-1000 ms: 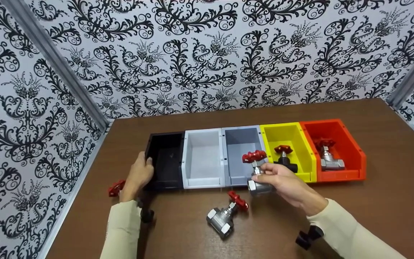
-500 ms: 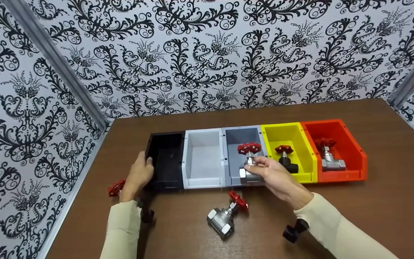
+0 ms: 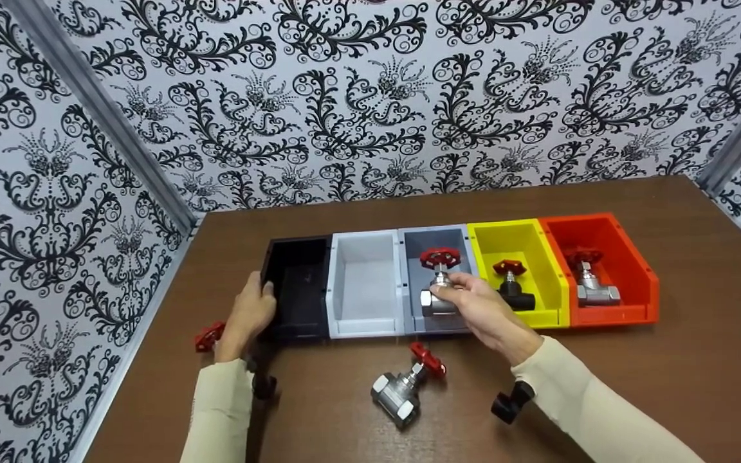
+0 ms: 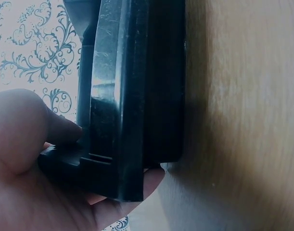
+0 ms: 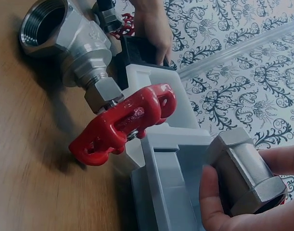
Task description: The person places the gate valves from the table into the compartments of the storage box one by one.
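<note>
Head view: a metal valve [image 3: 436, 303] with a red handwheel [image 3: 440, 258] is held upright by the right hand [image 3: 483, 312], its body pinched between thumb and fingers, and it is carried right at the grey bin [image 3: 435, 238], in front of and over the opening. Whether the bin is touched by the valve cannot be told.

Over on the other side, the black bin [image 3: 301, 256] is grasped at its outer side wall by the left hand [image 3: 253, 313]; in the left wrist view its edge is clasped, thumb on one side, fingers curled round the other.

The row is packed tight: black, white bin [image 3: 365, 276], grey, yellow bin [image 3: 513, 236], red bin [image 3: 628, 276]. A black-bodied valve [image 3: 517, 298] is held in the yellow one, a silver valve [image 3: 594, 292] in the red one.

Out front, a loose valve [image 3: 397, 393] is seen lying tilted on the brown table [image 3: 454, 424], and in the right wrist view its threaded opening is shown. Beside the left forearm, another red handwheel [image 3: 207, 337] is partly covered. Behind it all, the scene is backed by scroll-patterned wallpaper [image 3: 370, 103].
</note>
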`<action>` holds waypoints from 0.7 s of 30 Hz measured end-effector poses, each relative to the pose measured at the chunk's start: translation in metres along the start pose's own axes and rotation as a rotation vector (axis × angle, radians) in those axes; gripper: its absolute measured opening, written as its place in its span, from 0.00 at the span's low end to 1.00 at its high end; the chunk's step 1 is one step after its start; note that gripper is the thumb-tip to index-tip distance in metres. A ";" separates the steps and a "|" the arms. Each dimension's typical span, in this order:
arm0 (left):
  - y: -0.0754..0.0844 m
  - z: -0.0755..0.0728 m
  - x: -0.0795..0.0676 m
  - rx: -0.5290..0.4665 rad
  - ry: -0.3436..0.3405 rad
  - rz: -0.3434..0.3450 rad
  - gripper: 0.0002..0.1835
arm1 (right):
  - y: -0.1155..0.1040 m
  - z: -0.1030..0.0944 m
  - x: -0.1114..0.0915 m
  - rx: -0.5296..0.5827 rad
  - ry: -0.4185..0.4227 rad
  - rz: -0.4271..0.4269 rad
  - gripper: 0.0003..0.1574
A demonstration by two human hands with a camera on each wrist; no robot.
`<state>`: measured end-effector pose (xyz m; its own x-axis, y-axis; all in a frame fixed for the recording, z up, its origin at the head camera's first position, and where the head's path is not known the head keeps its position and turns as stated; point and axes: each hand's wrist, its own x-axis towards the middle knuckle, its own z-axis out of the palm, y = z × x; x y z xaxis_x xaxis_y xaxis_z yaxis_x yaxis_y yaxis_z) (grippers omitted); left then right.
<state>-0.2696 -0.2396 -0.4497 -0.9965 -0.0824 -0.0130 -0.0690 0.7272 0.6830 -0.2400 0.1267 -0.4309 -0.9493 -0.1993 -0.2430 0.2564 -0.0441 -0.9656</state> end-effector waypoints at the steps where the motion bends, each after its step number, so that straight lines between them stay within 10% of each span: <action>1: 0.000 0.000 0.000 0.001 0.002 -0.001 0.20 | 0.000 0.001 0.001 -0.006 0.007 0.000 0.38; 21: 0.001 -0.002 -0.001 -0.022 -0.044 -0.018 0.25 | 0.001 0.011 0.024 -0.148 0.107 0.039 0.36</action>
<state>-0.2686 -0.2400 -0.4476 -0.9962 -0.0649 -0.0578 -0.0868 0.7104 0.6985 -0.2610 0.1113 -0.4372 -0.9550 -0.0923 -0.2818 0.2717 0.1081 -0.9563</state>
